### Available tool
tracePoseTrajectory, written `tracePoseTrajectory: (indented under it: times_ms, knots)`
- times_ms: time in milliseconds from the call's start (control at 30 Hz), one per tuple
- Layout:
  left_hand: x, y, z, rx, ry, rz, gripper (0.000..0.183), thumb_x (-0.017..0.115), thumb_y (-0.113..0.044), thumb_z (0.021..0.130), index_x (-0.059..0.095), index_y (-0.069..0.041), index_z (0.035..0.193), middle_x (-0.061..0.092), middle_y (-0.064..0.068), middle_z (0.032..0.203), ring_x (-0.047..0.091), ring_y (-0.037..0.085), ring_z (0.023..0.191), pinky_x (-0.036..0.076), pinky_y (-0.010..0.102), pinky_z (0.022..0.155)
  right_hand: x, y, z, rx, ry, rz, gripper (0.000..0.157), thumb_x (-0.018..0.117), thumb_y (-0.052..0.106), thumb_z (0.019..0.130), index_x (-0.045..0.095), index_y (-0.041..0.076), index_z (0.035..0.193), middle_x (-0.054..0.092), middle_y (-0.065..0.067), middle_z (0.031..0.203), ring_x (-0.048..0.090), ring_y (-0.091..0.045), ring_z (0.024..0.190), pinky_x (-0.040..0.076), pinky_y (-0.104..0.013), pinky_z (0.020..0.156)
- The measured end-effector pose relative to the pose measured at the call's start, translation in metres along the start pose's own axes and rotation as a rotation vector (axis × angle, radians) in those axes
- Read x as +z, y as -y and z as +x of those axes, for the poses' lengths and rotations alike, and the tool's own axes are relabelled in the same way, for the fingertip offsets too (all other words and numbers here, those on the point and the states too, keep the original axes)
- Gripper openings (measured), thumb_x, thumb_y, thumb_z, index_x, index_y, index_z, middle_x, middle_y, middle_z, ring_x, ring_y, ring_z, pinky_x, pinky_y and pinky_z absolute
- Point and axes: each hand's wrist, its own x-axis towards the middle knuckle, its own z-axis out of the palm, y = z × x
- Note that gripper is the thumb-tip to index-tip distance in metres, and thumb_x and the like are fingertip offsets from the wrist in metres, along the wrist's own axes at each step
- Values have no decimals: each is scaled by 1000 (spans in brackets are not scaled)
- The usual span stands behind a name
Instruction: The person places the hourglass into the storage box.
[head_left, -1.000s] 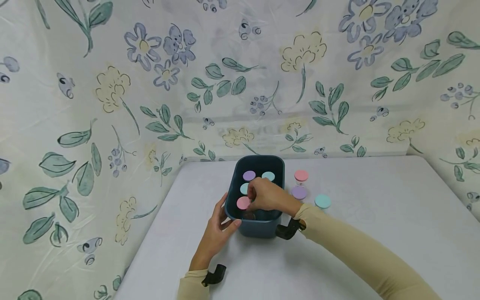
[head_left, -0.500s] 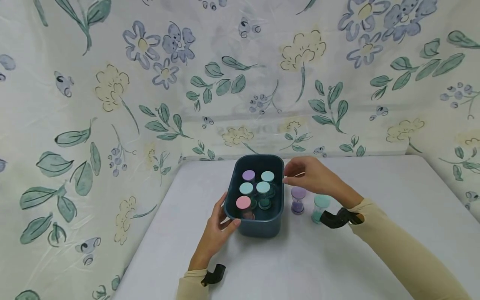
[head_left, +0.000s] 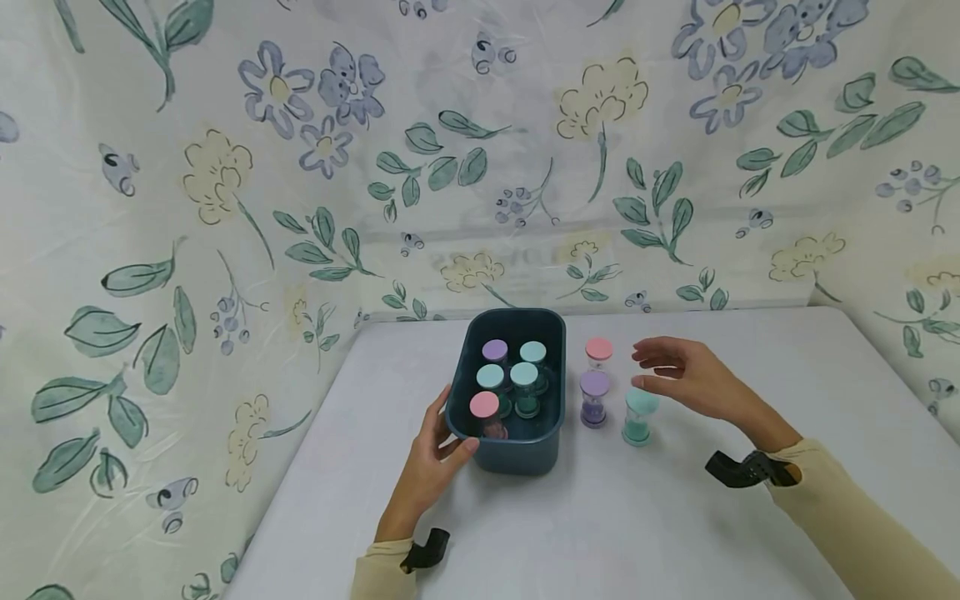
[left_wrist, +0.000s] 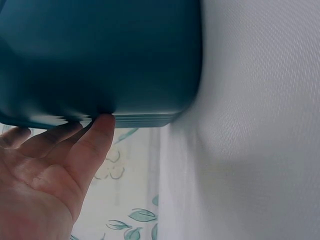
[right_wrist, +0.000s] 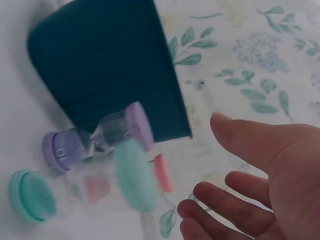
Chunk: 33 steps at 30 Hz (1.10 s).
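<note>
A dark blue-green plastic bin point(head_left: 517, 457) stands on the table with several small sand timers inside, capped purple, pink and mint. My left hand point(head_left: 431, 471) holds its near left corner, thumb at the front rim and fingers along the left wall; the left wrist view shows those fingers against the bin. Three sand timers stand upright right of the bin: a pink one point(head_left: 598, 350), a purple one point(head_left: 594, 400) and a mint one point(head_left: 639, 417). My right hand point(head_left: 697, 379) hovers beside the mint timer, fingers apart and holding nothing; some blur softens the right wrist view.
The table point(head_left: 585, 533) has a white cover. A floral-print curtain point(head_left: 465, 208) hangs behind and at both sides of it. Black camera mounts point(head_left: 750, 469) sit on both wrists.
My right hand has come out of the bin, leaving a mint sand timer standing inside, and moved right over the timers on the table. The left hand stays at the bin's corner.
</note>
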Motion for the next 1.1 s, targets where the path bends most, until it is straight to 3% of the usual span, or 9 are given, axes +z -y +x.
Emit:
tracePoseTrajectory:
  times_ms: [367, 800, 1100]
  knots:
    - [0, -1, 0, 13, 10, 0, 81, 68, -22, 99, 21, -27, 165, 49, 19, 159, 56, 41, 140, 54, 49, 108, 14, -23, -12, -19, 67, 39, 64, 81, 21, 90, 55, -9, 141, 65, -27, 138, 63, -42, 129, 52, -50, 108]
    - [0, -3, -2, 2, 2, -5, 82, 69, -22, 98, 22, -32, 164, 49, 15, 159, 56, 37, 141, 53, 49, 108, 22, -28, -10, 37, 90, 66, 61, 81, 22, 90, 59, -10, 137, 69, -24, 133, 70, -37, 120, 60, -42, 99]
    - [-1, -3, -2, 12, 8, -10, 82, 69, -21, 98, 21, -30, 165, 50, 18, 158, 56, 39, 141, 53, 48, 109, 24, -26, -10, 77, 100, 59, 63, 83, 21, 88, 59, -13, 135, 68, -28, 132, 70, -36, 116, 62, -39, 95]
